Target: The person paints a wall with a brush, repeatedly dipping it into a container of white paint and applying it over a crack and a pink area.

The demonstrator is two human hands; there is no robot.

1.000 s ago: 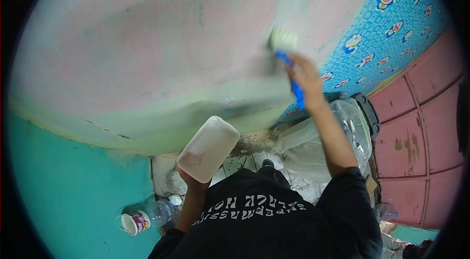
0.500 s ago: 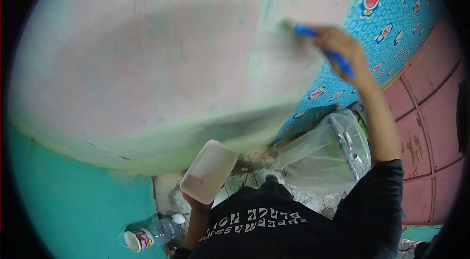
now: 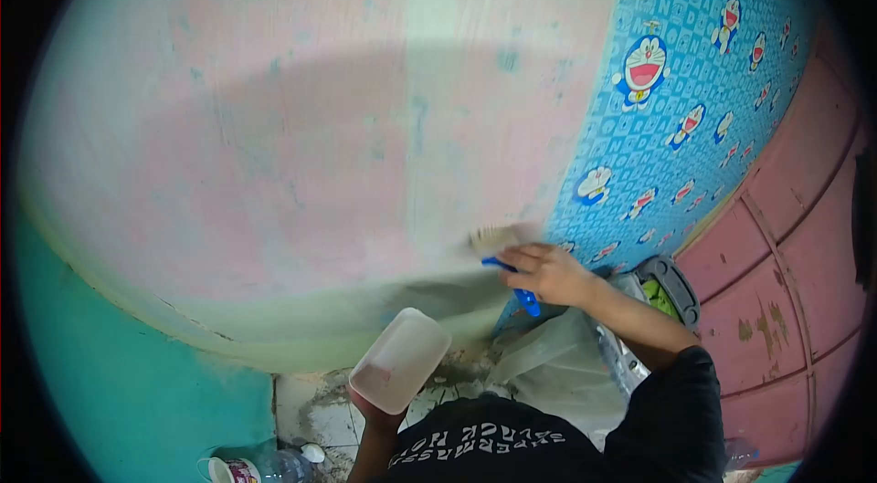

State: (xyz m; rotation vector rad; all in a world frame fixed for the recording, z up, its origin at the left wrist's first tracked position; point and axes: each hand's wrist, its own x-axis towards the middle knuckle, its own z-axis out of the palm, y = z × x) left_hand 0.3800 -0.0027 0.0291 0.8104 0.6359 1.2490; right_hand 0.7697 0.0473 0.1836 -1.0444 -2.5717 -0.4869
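My right hand (image 3: 555, 275) is closed round the blue handle of a paintbrush (image 3: 523, 299). Its pale bristles are at the lower part of the pink, whitish-streaked wall (image 3: 320, 154), just left of the blue cartoon wallpaper (image 3: 630, 145). Lower down, my left hand (image 3: 373, 412) grips the near end of a shallow white plastic container (image 3: 402, 362), which is tilted so its inside faces me. A small pinkish patch shows in it. Most of the left fingers are hidden beneath the container.
A clear plastic bag (image 3: 557, 364) with things in it stands by the wall's foot, under my right forearm. Red panels (image 3: 767, 328) rise at the right. At the lower left, a small bucket (image 3: 233, 469) and a plastic bottle (image 3: 283, 465) stand by the turquoise wall (image 3: 137, 383).
My right hand has swept the paintbrush down and to the left along the wall. The view has shifted, showing more wallpaper; the left hand still holds the container.
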